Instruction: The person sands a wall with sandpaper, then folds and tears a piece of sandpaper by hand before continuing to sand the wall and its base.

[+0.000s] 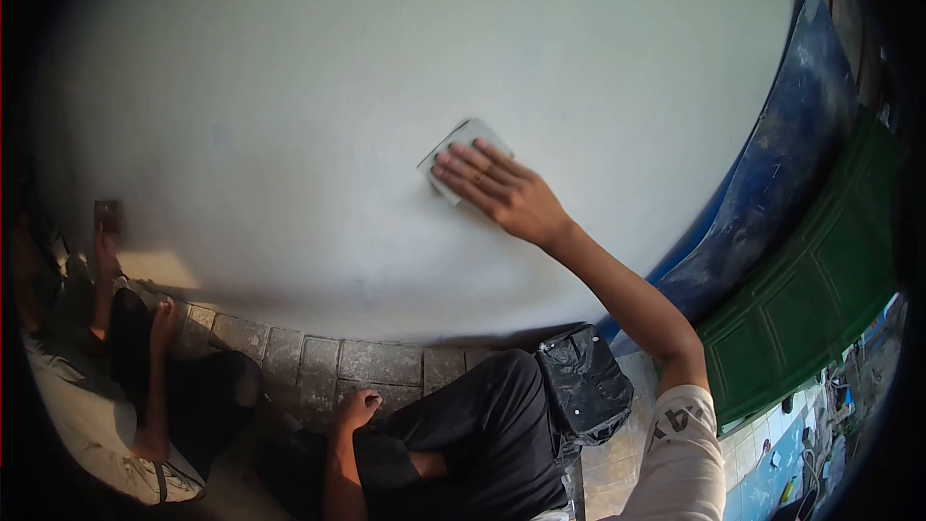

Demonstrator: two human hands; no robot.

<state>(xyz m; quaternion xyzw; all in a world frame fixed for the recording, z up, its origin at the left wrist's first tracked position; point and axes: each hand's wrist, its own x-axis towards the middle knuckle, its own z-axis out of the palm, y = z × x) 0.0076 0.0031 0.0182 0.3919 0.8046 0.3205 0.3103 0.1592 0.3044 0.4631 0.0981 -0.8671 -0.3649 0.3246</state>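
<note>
My right hand (pixel 497 191) lies flat on a light grey folded sheet of sandpaper (pixel 477 127), its fingers spread over the sheet and pressing it against the white wall (pixel 289 87). Dark edges show at the sheet's upper left side; the side facing the wall is hidden. Lower down, my left hand (pixel 357 409) rests by my bent leg in dark trousers (pixel 482 400). Its fingers are curled in, and nothing shows in them.
At the left a co-worker sits, one hand (pixel 104 249) holding a reddish-brown pad (pixel 107 216) at the wall. A black plastic-covered box (pixel 585 381) stands beside my knee. Blue sheeting (pixel 772 154) and a green panel (pixel 805 289) line the right. Paving blocks (pixel 381 363) run below the wall.
</note>
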